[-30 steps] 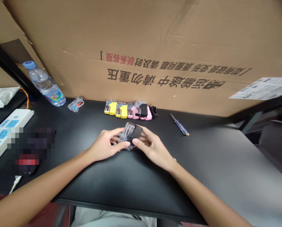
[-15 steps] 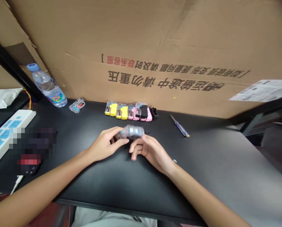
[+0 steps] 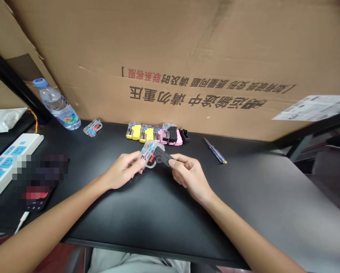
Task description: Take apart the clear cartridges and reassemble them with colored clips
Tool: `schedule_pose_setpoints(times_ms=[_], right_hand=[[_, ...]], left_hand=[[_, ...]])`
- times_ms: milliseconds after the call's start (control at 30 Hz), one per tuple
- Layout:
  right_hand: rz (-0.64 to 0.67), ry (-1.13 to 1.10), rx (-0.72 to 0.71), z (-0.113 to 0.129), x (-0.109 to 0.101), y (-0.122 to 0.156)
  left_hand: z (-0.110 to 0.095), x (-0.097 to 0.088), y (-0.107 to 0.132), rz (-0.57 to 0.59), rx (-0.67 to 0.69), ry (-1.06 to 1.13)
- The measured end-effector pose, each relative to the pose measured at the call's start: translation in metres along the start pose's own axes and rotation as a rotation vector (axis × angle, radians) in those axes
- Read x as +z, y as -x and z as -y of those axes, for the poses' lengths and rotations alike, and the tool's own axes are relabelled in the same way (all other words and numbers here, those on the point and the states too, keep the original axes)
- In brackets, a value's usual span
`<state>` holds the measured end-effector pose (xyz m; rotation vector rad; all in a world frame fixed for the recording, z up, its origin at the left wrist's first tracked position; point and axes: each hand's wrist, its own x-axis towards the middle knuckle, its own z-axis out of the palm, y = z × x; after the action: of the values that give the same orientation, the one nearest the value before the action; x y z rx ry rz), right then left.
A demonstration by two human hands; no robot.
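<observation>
Between my hands is a small toy gun (image 3: 148, 151) with a clear plastic body, blue parts inside, a red trigger and a black grip (image 3: 162, 156). My left hand (image 3: 124, 170) pinches the clear body at its left end. The black grip's lower end is pinched by my right hand (image 3: 191, 178), thumb on top. Just behind the toy stands a row of similar pieces: yellow ones (image 3: 149, 134), pink ones (image 3: 178, 139) and a black one (image 3: 172, 134), each with clear plastic parts.
Another clear toy body (image 3: 93, 128) lies beside a water bottle (image 3: 60, 106) at the back left. A screwdriver (image 3: 215, 151) rests to the right. On the left are a white power strip (image 3: 13, 159) and a phone (image 3: 39, 201). A cardboard sheet (image 3: 187, 45) walls the back.
The blurred toy has turned, and its black grip and red trigger now show. My right hand has gone from loosely curled fingers below the toy to a pinch on the grip.
</observation>
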<state>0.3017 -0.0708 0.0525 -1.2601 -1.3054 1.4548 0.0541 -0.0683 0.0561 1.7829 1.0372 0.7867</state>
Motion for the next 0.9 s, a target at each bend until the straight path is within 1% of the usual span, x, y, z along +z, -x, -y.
schedule_pose_setpoints(times_ms=[67,100,133,167,200,300,333,367,467,500,533,567,633,667,700,733,833,900], right_hand=[[0.098,0.072,0.016,0.001,0.007,0.004],[0.153,0.110,0.015,0.002,0.009,0.006],[0.191,0.135,0.010,0.003,0.011,0.007],[0.191,0.132,0.000,0.003,0.011,0.008],[0.156,0.106,-0.013,0.003,0.010,0.007],[-0.031,-0.031,-0.056,0.001,0.006,0.005],[-0.056,-0.050,-0.064,0.000,0.005,0.004],[-0.044,-0.037,-0.065,0.000,0.006,0.004],[0.088,0.076,-0.042,0.000,0.008,0.006],[0.116,0.096,-0.039,0.000,0.008,0.006],[0.111,0.089,-0.046,0.000,0.007,0.006],[0.078,0.059,-0.059,0.000,0.006,0.005],[-0.011,-0.021,-0.086,-0.002,0.003,0.005],[-0.035,-0.040,-0.089,-0.003,0.003,0.004],[-0.021,-0.033,-0.079,-0.003,0.003,0.004],[0.020,-0.005,-0.060,-0.004,0.004,0.005],[0.171,0.110,-0.021,-0.002,0.009,0.008],[0.203,0.130,-0.024,0.000,0.011,0.009]], left_hand=[[-0.001,0.001,0.001,0.103,-0.003,-0.039],[-0.002,0.002,0.001,0.131,0.002,-0.056],[-0.003,0.002,0.001,0.135,0.012,-0.061],[-0.003,0.001,0.000,0.118,0.020,-0.049],[-0.003,0.000,0.000,0.084,0.027,-0.024],[-0.002,-0.003,-0.002,-0.064,0.031,0.040],[-0.001,-0.003,-0.002,-0.082,0.026,0.037],[-0.001,-0.002,-0.002,-0.069,0.017,0.013],[-0.001,0.002,-0.001,0.075,-0.014,-0.103],[-0.002,0.003,-0.001,0.098,-0.018,-0.115],[-0.003,0.002,-0.001,0.082,-0.015,-0.100],[-0.004,0.002,-0.001,0.034,-0.005,-0.063],[-0.006,-0.001,-0.002,-0.100,0.022,0.022],[-0.007,-0.001,-0.002,-0.145,0.033,0.044],[-0.007,-0.001,-0.002,-0.145,0.039,0.049],[-0.007,0.000,-0.002,-0.106,0.039,0.047],[-0.006,0.007,0.000,0.078,0.008,0.046],[-0.005,0.012,0.000,0.103,-0.017,0.055]])
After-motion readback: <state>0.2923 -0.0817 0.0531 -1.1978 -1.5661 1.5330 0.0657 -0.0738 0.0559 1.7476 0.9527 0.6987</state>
